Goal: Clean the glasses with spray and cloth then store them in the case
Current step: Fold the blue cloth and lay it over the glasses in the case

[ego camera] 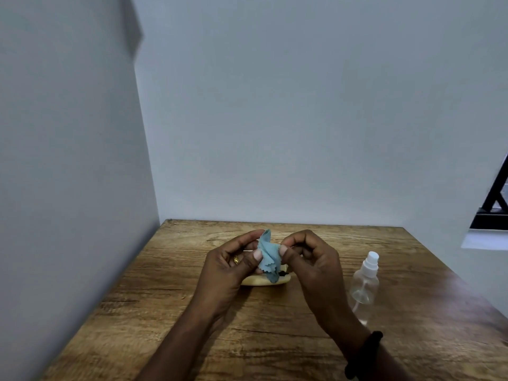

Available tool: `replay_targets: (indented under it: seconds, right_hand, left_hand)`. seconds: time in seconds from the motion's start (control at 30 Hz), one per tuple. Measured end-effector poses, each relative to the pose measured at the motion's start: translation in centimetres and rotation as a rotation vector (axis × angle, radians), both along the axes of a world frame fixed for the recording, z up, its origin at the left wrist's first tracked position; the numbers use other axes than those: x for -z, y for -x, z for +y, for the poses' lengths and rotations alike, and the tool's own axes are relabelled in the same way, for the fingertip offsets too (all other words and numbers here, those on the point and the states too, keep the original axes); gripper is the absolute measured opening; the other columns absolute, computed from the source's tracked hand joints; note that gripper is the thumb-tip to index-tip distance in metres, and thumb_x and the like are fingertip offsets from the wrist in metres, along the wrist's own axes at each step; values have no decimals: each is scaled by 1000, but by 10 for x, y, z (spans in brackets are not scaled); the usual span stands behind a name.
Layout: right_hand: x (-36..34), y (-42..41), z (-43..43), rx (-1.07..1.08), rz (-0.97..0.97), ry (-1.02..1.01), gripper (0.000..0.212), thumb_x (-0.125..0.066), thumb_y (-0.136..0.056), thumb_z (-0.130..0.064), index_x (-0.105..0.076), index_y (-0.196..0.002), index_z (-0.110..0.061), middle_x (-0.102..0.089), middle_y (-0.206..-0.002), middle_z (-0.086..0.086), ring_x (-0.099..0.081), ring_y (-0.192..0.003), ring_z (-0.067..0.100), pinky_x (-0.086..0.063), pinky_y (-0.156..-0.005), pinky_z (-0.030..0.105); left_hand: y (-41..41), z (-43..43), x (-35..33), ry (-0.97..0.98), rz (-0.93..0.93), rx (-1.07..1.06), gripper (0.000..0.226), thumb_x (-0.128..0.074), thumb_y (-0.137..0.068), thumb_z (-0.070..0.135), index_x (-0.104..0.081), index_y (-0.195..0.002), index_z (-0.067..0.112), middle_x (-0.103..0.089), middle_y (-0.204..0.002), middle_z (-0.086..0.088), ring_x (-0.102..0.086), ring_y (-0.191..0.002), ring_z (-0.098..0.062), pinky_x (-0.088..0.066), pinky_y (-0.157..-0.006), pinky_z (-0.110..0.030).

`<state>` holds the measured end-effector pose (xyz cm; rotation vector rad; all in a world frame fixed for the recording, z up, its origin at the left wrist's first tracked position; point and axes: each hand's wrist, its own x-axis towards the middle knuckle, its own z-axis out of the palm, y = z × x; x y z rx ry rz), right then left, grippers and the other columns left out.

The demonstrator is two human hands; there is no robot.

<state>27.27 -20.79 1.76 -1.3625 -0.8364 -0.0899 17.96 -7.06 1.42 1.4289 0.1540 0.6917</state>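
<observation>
We see the left hand and right hand both pinching the blue cloth above the case, probably wiping hidden glasses; the spray bottle waits right.

Matt cloth; grainy wood table.

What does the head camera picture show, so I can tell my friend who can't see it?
The left hand and right hand pinch a small blue cloth over a cream case lying on a wooden table. A clear spray bottle stands upright to the right of the hands.
</observation>
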Motion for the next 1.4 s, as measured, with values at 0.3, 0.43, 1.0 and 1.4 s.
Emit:
replay_targets:
  seconds: [0.3,0.43,1.0,1.4]
  right_hand:
    - [-10,-11,-9,96,119,-211,3,-68,-91,-8,-66,-92,-7,-71,-81,10,-66,-73,14,-53,-61,26]
    - [-12,-13,-11,153,72,-210,8,-66,-91,1,-67,-94,-6,-74,-81,7,-67,-70,10,-53,-58,23]
    - [-5,4,0,-60,116,-80,17,-66,-85,13,-71,-80,-3,-73,-75,5,-71,-72,13,-55,-67,23]
    - [1,5,-1,-237,325,-37,6,-64,-92,-8,-67,-91,-3,-71,-85,11,-69,-80,24,-56,-70,35]
  left_hand:
    - [3,2,-3,15,68,39,42,-46,-94,-8,-82,-96,14,-74,-98,-4,-67,-81,-14,-55,-64,-26]
    - [4,7,-3,-82,57,-42,38,-43,-92,6,-72,-67,10,-70,-78,-6,-67,-76,-16,-51,-62,-24]
    - [-1,-25,9,-449,-172,-230,23,-74,-83,47,-71,-90,26,-69,-91,5,-70,-88,-16,-55,-65,-26]
    - [-3,-20,11,-252,-87,-190,17,-78,-86,35,-72,-85,20,-72,-87,0,-70,-86,-15,-56,-72,-25]
